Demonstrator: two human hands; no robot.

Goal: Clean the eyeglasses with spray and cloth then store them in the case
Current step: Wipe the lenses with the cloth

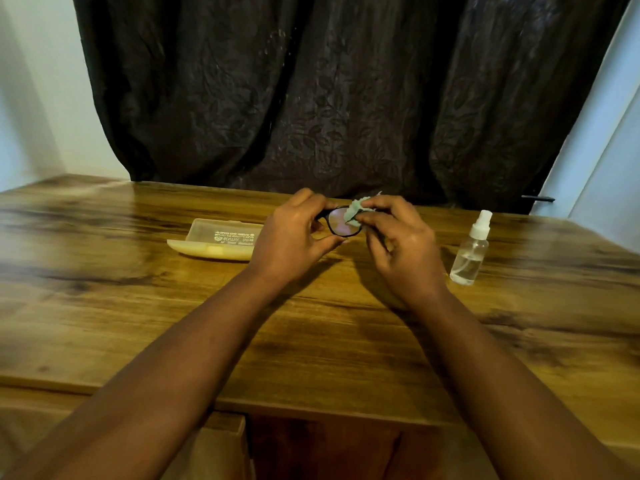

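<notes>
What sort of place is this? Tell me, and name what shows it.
Probably a room at home. A wooden table stands against a dark patterned curtain and pale walls, with an open glasses case and spray bottle on it.

Wooden table (138, 306) bears open case (218, 242), spray bottle (469, 252).
</notes>
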